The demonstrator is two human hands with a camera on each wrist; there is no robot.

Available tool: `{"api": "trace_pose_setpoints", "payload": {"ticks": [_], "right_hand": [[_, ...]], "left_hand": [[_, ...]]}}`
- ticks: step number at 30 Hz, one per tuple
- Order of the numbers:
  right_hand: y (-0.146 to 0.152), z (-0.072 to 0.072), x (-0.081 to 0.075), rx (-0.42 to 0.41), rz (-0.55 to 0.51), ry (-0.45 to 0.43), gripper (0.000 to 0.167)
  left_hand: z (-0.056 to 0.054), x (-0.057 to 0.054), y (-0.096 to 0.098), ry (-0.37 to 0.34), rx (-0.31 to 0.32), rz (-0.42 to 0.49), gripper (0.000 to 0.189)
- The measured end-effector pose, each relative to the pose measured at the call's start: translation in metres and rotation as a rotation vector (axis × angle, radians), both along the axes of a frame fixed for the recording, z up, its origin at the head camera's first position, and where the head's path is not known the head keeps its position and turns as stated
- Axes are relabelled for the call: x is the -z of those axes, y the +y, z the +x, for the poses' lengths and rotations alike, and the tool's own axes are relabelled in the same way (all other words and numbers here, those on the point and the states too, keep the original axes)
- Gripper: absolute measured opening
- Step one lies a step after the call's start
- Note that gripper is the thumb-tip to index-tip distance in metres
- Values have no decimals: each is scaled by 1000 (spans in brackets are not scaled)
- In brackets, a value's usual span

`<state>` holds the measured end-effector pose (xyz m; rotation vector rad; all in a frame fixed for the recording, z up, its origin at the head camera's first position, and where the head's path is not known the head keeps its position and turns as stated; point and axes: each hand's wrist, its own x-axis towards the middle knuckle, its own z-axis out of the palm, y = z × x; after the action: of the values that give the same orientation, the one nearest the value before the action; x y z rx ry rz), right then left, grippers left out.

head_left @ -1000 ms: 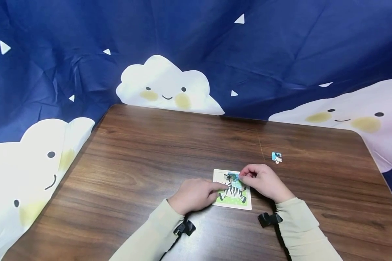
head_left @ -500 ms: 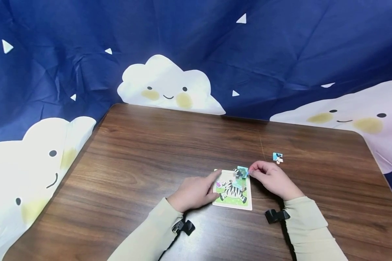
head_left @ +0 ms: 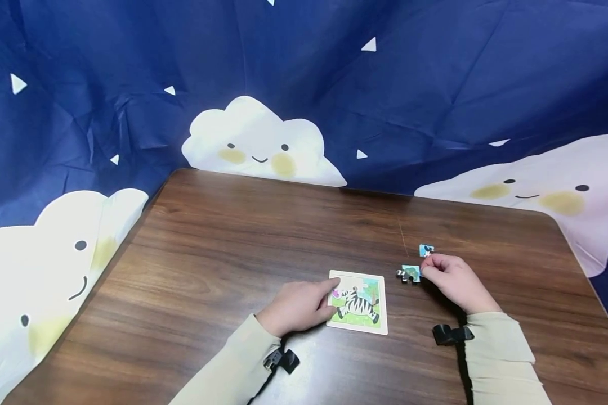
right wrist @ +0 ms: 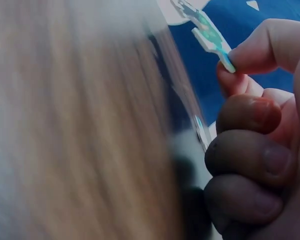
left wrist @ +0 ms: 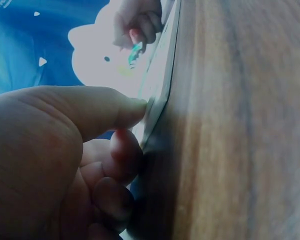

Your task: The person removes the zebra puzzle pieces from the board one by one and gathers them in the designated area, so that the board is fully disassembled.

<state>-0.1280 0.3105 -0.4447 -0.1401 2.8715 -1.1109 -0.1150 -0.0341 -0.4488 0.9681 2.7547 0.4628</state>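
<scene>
A square zebra puzzle board (head_left: 384, 306) with a pale border lies on the table. Along its left edge, my left hand (head_left: 296, 305) rests the index fingertip near the upper corner and the thumb lower down. The left wrist view shows that thumb (left wrist: 115, 107) against the board's edge. To the right of the board, my right hand (head_left: 458, 284) pinches a puzzle piece (head_left: 411, 273) printed with a green tree and black-and-white stripes, between thumb and index finger. In the right wrist view this piece (right wrist: 212, 32) is raised off the table. The board's upper left part shows bare pale backing.
Another puzzle piece (head_left: 426, 249), light blue with black and white, lies just beyond my right fingertips. The brown wooden table (head_left: 243, 225) reaches back to a blue curtain (head_left: 304, 50) with smiling clouds. Each wrist wears a black strap-on camera.
My right hand has drawn the tree piece off the board and carried it rightward, close to the loose piece. My left index finger has shifted from the zebra picture to the board's upper left corner.
</scene>
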Motion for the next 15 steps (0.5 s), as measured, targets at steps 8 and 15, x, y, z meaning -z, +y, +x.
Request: {"api": "trace_pose_setpoints", "payload": {"ticks": [8, 15], "right_hand": [[17, 2, 1, 61, 14, 13, 17], [35, 3, 4, 112, 61, 30, 16]], "left_hand": [[1, 0, -1, -15, -14, 16, 64], [0, 1, 0, -14, -15, 18, 64]]}}
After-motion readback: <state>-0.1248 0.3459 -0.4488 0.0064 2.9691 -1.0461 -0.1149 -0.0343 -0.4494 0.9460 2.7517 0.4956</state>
